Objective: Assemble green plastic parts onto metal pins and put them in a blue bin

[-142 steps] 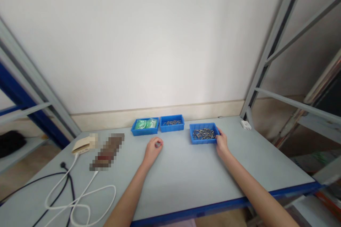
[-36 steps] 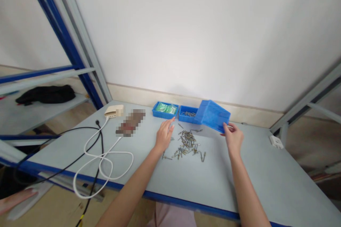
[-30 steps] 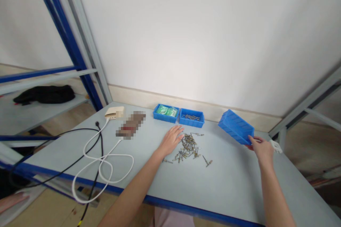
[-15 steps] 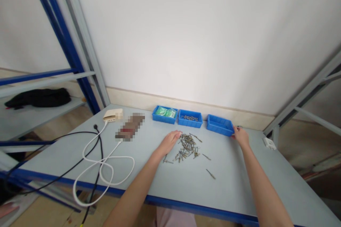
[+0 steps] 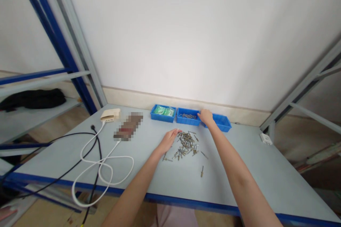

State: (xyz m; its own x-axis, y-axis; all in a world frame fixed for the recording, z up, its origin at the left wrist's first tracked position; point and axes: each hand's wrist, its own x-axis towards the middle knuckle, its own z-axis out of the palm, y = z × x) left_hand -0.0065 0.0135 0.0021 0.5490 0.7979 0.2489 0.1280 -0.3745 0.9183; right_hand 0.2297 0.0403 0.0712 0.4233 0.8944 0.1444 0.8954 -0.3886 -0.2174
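Observation:
A heap of small metal rivets lies on the grey table, with a few strays around it. My left hand rests at the heap's left edge, fingers together; whether they pinch anything is too small to tell. My right hand is at the left end of the right blue bin, fingers bent over the gap beside the middle blue bin; its fingertips are partly hidden. Rivets lie in the middle bin. Green packets fill the left blue bin.
At the left are a cream box, a blurred-out flat object, a looped white cable and a black cable. A white adapter sits far right. A wall stands behind the bins.
My right hand has moved from the right bin's right end to its left end. That bin now sits closer to the middle one. The nearest stray rivet has shifted and turned.

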